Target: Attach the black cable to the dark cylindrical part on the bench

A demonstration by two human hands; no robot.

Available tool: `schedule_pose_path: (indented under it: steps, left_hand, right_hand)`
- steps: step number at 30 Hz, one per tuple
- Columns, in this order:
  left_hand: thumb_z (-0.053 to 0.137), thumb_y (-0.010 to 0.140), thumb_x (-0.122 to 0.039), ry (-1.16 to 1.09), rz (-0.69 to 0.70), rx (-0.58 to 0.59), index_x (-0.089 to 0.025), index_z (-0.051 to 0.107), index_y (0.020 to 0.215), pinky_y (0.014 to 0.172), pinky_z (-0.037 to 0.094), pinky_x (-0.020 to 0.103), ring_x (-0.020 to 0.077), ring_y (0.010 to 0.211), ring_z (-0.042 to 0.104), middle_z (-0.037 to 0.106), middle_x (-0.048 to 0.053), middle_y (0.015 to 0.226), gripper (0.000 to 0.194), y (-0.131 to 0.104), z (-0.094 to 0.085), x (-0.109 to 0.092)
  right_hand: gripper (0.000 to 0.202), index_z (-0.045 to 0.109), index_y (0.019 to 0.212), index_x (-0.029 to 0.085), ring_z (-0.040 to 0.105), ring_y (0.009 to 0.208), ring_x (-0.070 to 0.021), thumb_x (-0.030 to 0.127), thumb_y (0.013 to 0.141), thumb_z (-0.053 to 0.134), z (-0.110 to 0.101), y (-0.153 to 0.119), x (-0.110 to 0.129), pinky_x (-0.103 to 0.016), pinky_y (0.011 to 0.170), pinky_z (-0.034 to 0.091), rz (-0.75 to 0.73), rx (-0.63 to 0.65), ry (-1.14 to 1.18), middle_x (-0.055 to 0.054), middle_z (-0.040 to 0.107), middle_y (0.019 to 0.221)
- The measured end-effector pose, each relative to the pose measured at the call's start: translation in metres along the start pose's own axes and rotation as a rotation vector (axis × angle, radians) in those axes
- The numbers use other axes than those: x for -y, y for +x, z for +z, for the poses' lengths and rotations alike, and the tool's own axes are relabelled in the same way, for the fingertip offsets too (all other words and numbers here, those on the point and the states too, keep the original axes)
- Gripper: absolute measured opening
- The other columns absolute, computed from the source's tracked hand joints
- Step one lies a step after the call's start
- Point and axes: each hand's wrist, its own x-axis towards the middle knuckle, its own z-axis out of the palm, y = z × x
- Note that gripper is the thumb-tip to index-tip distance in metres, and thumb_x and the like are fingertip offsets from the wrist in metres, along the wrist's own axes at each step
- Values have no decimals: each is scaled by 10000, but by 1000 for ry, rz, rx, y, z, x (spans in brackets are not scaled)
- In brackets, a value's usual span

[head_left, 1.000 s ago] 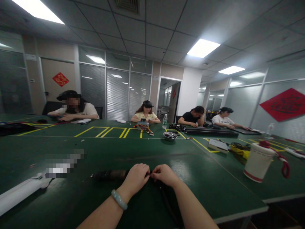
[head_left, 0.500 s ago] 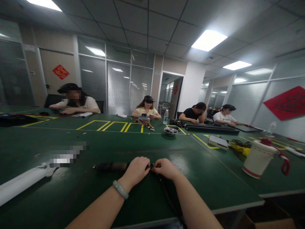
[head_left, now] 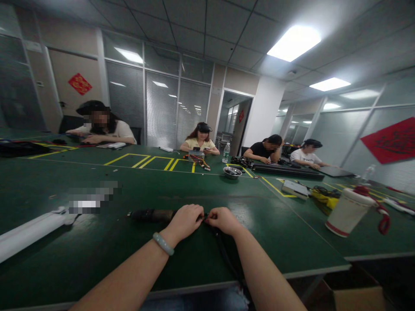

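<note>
Left hand point(head_left: 185, 219): fingers closed over the inner end of the dark tool point(head_left: 158, 215); the grip beneath them is hidden.
Right hand point(head_left: 224, 221): fingers pinched on the upper end of the black cable point(head_left: 226, 252), its fingertips almost meeting the left ones.
Tool: lies on the green counter point(head_left: 279, 242), its metal tip toward nine o'clock from the left hand.
Cable: runs from the right hand toward five o'clock, to the counter's near edge.
Join: whether tool and cable connect between the fingertips cannot be told.
Around: white device point(head_left: 32, 231) at nine o'clock from the hands, steel bowl point(head_left: 232, 173) near one, cup point(head_left: 349, 212) at three; co-workers sit along the far side.
Risk: the cable's weight at the near edge could tug its end from the pinch; a loose left grip could let the round tool roll, and twisting could strain the cable where it bends.
</note>
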Motion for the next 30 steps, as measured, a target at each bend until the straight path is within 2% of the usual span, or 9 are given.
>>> schedule_pose_path:
  steps: [11,30]
  left_hand:
    - [520,835,-161,-22,-30,37,-212,597,916,824,415,328,193,915,585,642,42,966,122,0,-3,-4]
    - [518,816,-168,-25,-10,2,-220,591,902,806,412,327,199,882,581,636,38,934,124,0,1,1]
  right_hand:
    - [181,722,869,196,603,652,-123,351,810,650,-1,-1,2,-205,570,389,8,15,-40,-6,701,768]
    - [176,735,892,210,589,644,-124,335,804,648,-3,-2,5,-209,563,375,11,2,-51,-4,696,767]
